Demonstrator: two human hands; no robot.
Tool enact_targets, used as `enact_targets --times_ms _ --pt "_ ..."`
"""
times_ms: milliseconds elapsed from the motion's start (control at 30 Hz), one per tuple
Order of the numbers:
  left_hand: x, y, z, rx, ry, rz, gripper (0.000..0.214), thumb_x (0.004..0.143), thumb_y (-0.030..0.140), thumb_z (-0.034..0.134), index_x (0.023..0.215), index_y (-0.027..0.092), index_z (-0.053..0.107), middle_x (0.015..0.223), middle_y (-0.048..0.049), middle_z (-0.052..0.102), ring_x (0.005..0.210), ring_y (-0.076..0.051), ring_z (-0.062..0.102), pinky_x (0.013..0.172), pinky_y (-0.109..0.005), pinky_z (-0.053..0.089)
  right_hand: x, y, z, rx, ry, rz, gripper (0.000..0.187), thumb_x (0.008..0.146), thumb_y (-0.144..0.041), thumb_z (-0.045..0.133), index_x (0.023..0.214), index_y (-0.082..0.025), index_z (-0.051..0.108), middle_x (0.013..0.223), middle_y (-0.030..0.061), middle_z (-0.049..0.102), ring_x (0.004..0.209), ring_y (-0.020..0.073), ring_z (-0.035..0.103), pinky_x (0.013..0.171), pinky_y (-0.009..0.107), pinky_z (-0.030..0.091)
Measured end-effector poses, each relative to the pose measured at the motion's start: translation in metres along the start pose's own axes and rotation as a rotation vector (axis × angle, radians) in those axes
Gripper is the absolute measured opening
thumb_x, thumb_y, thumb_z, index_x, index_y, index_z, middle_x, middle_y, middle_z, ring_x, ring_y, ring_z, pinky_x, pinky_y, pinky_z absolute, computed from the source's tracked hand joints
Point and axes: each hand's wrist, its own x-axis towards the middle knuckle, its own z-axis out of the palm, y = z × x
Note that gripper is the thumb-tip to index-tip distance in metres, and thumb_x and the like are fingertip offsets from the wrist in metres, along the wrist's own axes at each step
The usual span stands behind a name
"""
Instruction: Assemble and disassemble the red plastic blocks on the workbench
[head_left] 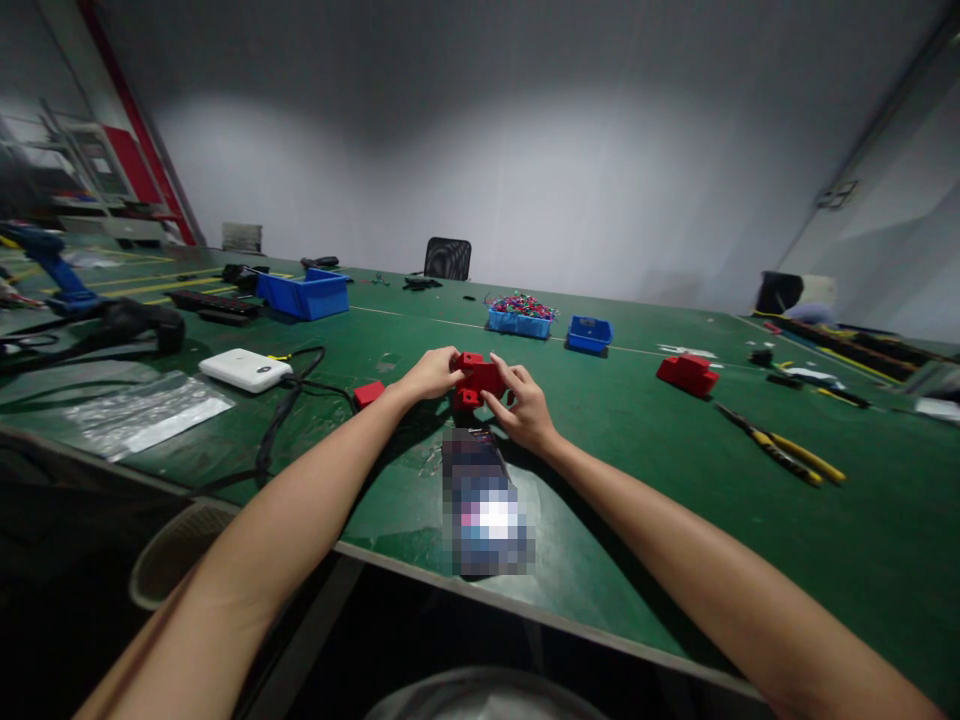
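Note:
A red block-like part [484,377] with squared lugs on its left side is held up just above the green table [600,480]. My left hand [433,374] grips its left edge between thumb and fingers. On the opposite side, my right hand [523,404] pinches it, thumb below and forefinger at the top. A smaller red piece [368,394] lies beside my left wrist. Below my hands rests a phone-like object [487,500], blurred out by large pixels. Another red part [688,375] sits further right.
Yellow-handled pliers [784,445] lie at right. Beyond my hands stand a blue bin of colourful small pieces [520,318] and a second blue bin [589,334]. Leftward are a larger blue bin [305,294], a white device [245,369], black cable [289,400] and a plastic bag [146,412].

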Motion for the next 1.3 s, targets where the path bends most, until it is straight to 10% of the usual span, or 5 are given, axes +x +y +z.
enact_targets --times_ms 667,1300 --pt "-0.0016 -0.0027 0.0042 -0.072 0.002 0.064 0.024 0.083 0.027 0.051 0.101 0.013 0.056 0.099 -0.0099 0.066 0.084 -0.02 0.062 0.073 -0.028 0.046 -0.0016 0.0007 -0.0026 -0.161 -0.107 -0.202 0.061 0.093 -0.027 0.044 0.149 -0.025 0.019 0.137 0.014 0.04 0.122 0.0257 0.049 0.097 0.04 0.049" --pt "-0.0023 -0.0036 0.0049 -0.168 0.008 0.159 0.024 0.081 0.031 0.053 0.098 0.015 0.055 0.093 -0.0075 0.065 0.08 -0.019 0.06 0.072 -0.029 0.047 -0.0016 0.0005 -0.0047 -0.29 -0.15 -0.385 0.064 0.095 -0.017 0.038 0.151 -0.027 0.01 0.137 0.0166 0.039 0.118 0.0283 0.053 0.09 0.044 0.053"
